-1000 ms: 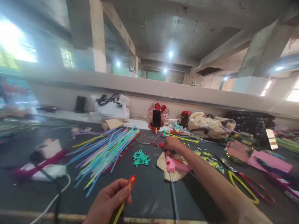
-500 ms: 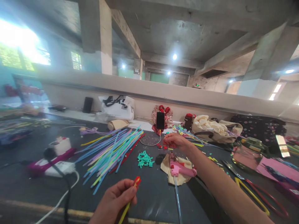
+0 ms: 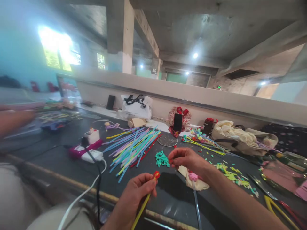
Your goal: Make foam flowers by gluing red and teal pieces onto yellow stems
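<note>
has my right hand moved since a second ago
Yes: your right hand has moved left and down in the view, judged against the pile of green pieces, and now appears close beside it.

The right hand [image 3: 187, 159] has moved closer to the left hand [image 3: 137, 191].

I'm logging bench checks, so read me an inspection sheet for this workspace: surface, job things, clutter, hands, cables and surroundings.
Surface: dark table, littered with scraps.
Job's things: red-tipped yellow stem, red bit, teal pieces; glue gun on cloth, partly hidden.
Clutter: loose stems, scissors, phone.
Hands: left hand grips the yellow stem; right hand pinches the red bit.
Cables: white cable and black cable by the power strip; phone plugged in.
Surroundings: concrete ceiling, lit lamps; another person's blurred arm, far left.
</note>
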{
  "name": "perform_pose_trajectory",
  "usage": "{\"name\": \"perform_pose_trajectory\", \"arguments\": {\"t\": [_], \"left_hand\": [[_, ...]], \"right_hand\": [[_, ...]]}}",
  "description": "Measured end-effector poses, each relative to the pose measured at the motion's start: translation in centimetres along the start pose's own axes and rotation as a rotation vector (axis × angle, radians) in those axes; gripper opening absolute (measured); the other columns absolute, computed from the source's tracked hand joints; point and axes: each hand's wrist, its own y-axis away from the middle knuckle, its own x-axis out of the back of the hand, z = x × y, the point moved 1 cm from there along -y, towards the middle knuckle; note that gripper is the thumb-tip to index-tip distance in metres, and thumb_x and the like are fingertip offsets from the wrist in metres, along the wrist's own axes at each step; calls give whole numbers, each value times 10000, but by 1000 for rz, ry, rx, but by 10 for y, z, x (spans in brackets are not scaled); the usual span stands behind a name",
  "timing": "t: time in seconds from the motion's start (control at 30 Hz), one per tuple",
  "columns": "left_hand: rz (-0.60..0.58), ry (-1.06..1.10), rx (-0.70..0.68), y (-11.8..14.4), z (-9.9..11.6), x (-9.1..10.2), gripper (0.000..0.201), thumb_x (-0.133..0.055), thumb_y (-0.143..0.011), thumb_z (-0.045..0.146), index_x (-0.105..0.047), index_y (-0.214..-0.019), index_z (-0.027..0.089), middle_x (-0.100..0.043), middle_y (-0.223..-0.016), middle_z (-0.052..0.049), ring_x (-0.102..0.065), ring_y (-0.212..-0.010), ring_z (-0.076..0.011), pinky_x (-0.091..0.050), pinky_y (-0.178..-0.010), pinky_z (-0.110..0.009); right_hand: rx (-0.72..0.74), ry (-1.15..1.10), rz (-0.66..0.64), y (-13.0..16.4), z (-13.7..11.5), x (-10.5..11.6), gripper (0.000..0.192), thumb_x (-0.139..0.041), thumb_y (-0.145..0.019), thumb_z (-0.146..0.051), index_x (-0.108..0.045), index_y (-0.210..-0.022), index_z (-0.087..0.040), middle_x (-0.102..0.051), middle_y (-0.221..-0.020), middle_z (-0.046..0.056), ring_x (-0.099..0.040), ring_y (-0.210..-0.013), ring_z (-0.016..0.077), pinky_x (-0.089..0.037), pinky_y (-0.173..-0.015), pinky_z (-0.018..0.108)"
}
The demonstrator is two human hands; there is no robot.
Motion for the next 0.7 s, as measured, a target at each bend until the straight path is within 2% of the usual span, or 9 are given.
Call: {"name": "perform_pose_trajectory", "arguments": {"t": [0.1,0.27,0.43,0.6,0.7], "left_hand": [[29,20,-8,1,-1,0,171,-659,-623,266,-547,-597,140,-550,-436,25,-368,-383,-32,-222,-405,-147],[47,42,2,3,-2,-3,163,-665,-613,258,-555,-606,138,-549,-431,24,-383,-382,-30,-229,-400,-135],[81,32,26,3,0,-5,182,-689,-570,265,-559,-610,145,-562,-428,24,-385,-370,-31,-230,-385,-130],[93,28,30,3,3,-6,172,-697,-549,242,-562,-587,142,-562,-408,20,-409,-385,-44,-261,-401,-133],[101,30,33,3,3,-7,176,-701,-539,240,-563,-588,142,-561,-409,21,-406,-378,-45,-264,-398,-138]], "right_hand": [[1,39,15,0,6,-4,225,-668,-607,-230,-611,-811,-154,-593,-651,-19,-515,-539,71,-399,-515,197],[-9,189,71,2,11,-4,129,-612,-661,-256,-615,-706,-136,-559,-550,-27,-468,-465,65,-359,-457,188],[-6,380,104,9,7,-1,131,-579,-678,-247,-647,-682,-134,-579,-608,-8,-477,-492,72,-337,-452,181],[-16,492,61,10,7,0,118,-542,-669,-188,-645,-714,-153,-573,-565,-20,-503,-463,87,-375,-454,186],[7,558,35,10,9,-3,135,-528,-652,-144,-640,-723,-165,-597,-594,-18,-520,-511,98,-392,-488,186]]}}
